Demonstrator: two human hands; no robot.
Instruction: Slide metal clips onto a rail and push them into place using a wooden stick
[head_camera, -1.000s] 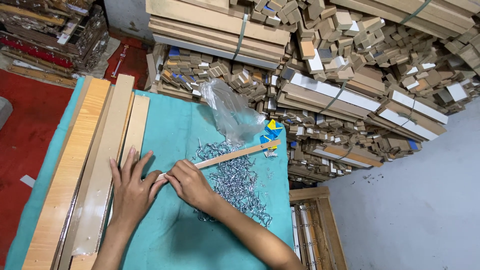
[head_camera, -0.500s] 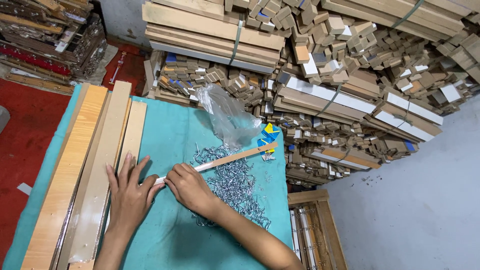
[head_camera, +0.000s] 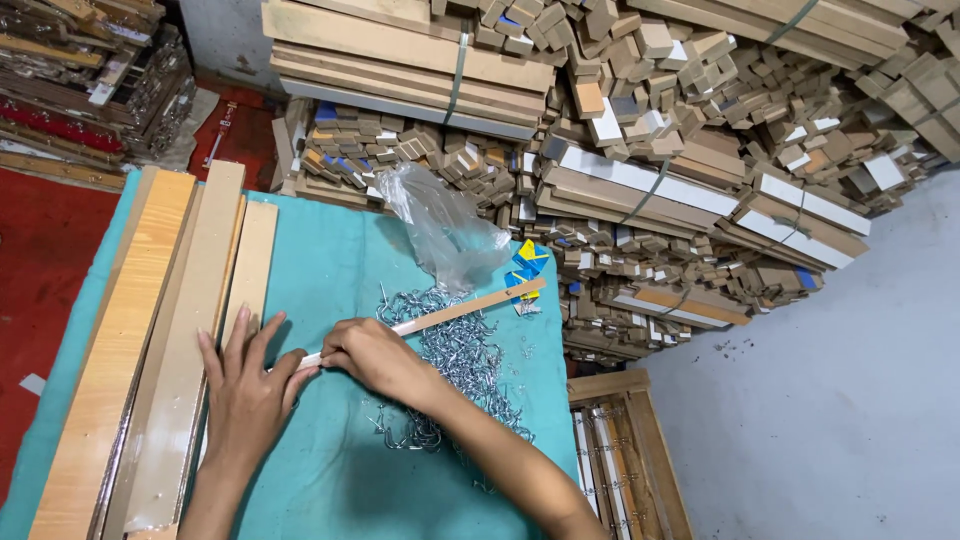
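Observation:
A thin pale wooden strip (head_camera: 455, 311) lies slantwise over a pile of small metal hooks (head_camera: 455, 365) on a teal cloth (head_camera: 335, 270). My right hand (head_camera: 375, 358) is closed on the near end of the strip, knuckles up. My left hand (head_camera: 243, 385) rests flat beside it with fingers spread, its thumb touching the strip's near end and its palm by the edge of the long wooden boards (head_camera: 165, 330).
A crumpled clear plastic bag (head_camera: 440, 230) and a small yellow and blue packet (head_camera: 525, 262) lie at the cloth's far edge. Bundled wooden slats and blocks (head_camera: 650, 150) are stacked behind. A wooden crate (head_camera: 625, 455) stands at right on the grey floor.
Both hands and the strip stay almost where they were; the view has shifted slightly. My right hand has edged a little along the strip's near end.

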